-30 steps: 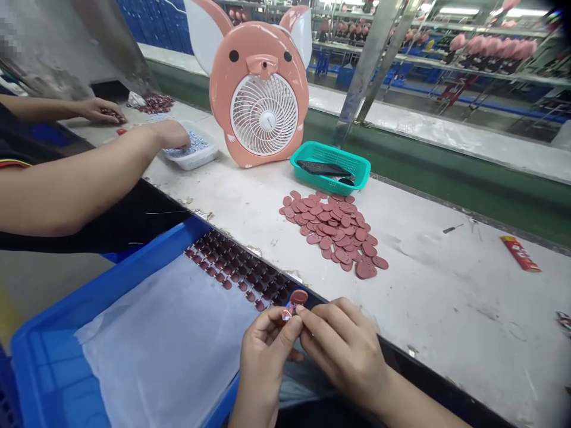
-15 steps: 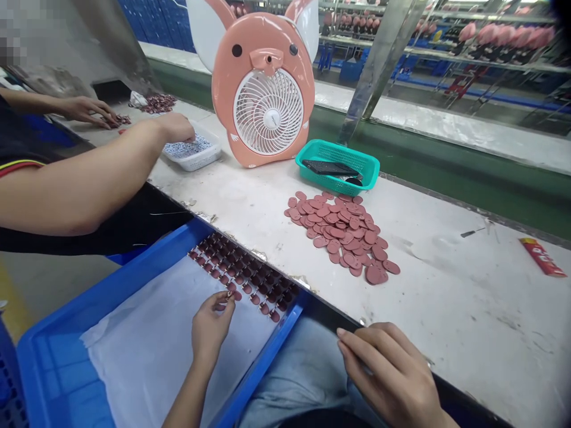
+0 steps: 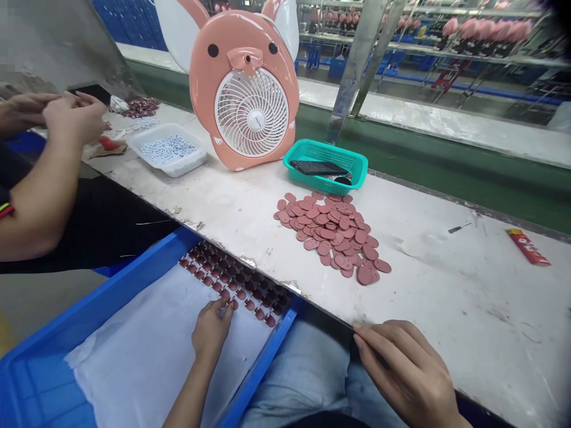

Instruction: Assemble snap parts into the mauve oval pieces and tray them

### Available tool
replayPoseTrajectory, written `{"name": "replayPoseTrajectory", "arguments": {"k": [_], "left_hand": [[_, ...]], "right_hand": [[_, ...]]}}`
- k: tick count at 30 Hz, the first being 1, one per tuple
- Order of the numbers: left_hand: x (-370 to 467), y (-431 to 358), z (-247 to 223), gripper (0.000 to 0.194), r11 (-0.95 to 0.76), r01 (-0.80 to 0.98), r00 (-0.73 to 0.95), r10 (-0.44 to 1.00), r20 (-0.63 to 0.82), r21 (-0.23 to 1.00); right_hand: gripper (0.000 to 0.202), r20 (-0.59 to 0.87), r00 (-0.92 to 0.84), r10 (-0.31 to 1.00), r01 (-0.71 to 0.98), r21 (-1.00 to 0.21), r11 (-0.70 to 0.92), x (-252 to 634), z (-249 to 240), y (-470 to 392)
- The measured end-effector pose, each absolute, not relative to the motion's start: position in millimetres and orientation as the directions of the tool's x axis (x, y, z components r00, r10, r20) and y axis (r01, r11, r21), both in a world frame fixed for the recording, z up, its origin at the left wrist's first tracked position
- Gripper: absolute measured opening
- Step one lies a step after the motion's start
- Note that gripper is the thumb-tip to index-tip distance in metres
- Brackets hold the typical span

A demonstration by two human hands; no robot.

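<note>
My left hand (image 3: pixel 211 326) reaches into the blue tray (image 3: pixel 40 351), its fingertips pinched on a small reddish disc piece at the edge of the rows of dark red pieces (image 3: pixel 241 279). These rows lie along the tray's far side, beside a white sheet (image 3: pixel 151 351). Over the front edge of the table, my right hand (image 3: pixel 404 368) has thumb and fingertips pressed together; anything between them is too small to make out. A loose pile of flat reddish oval discs (image 3: pixel 332 232) rests on the white table (image 3: pixel 428 297).
A pink animal-shaped fan (image 3: pixel 252 119) stands behind, near a green basket (image 3: pixel 328 166) holding a black phone-like object. At left, a person's hands (image 3: pixel 74 116) work near a white tray (image 3: pixel 169 148). A red packet (image 3: pixel 529 246) and small tool (image 3: pixel 458 227) lie right.
My left hand has lowered its piece to the row's edge. The other person's hand has left the white tray and is raised at the left. The view has shifted slightly.
</note>
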State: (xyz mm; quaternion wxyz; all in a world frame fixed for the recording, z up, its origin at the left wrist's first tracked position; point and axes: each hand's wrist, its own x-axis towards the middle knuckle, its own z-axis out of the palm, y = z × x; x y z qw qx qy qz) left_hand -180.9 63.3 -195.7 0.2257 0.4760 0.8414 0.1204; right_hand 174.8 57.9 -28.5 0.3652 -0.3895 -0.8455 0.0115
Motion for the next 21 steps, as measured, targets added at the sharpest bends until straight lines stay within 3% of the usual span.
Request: {"name": "replayPoseTrajectory", "arguments": {"k": [4,7,9,11,14,17,21], "left_hand": [[-178,61,-187,0.027,0.508,0.752,-0.473,0.86,-0.193,0.42],[-166,59,-163,0.03,0.449,0.766,-0.504,0.864,-0.004,0.46],[-148,64,-139,0.039,0.358,0.792,-0.505,0.839,0.201,0.495],[-123,77,-111,0.044,0.207,0.841,-0.426,0.824,0.374,0.5],[-80,112,-69,0.031,-0.089,0.889,-0.154,0.866,0.475,0.449],[-45,151,-40,0.025,-0.227,0.894,0.025,0.887,0.461,0.387],[-27,177,-25,0.02,-0.227,0.906,0.082,0.922,0.377,0.358]], "right_hand": [[0.026,0.604,-0.418,0.678,0.694,-0.27,0.668,194,-29,61],[0.025,0.627,-0.244,0.74,0.818,-0.276,0.504,222,-30,70],[0.038,0.588,0.06,0.806,0.88,-0.413,0.236,244,-30,84],[0.068,0.447,0.334,0.83,0.811,-0.585,-0.011,262,-31,102],[0.092,0.255,0.415,0.873,0.71,-0.691,-0.136,279,-36,134],[0.078,0.159,0.378,0.912,0.691,-0.704,-0.164,282,-44,162],[0.037,0.101,0.316,0.943,0.635,-0.761,-0.132,280,-46,185]]}}
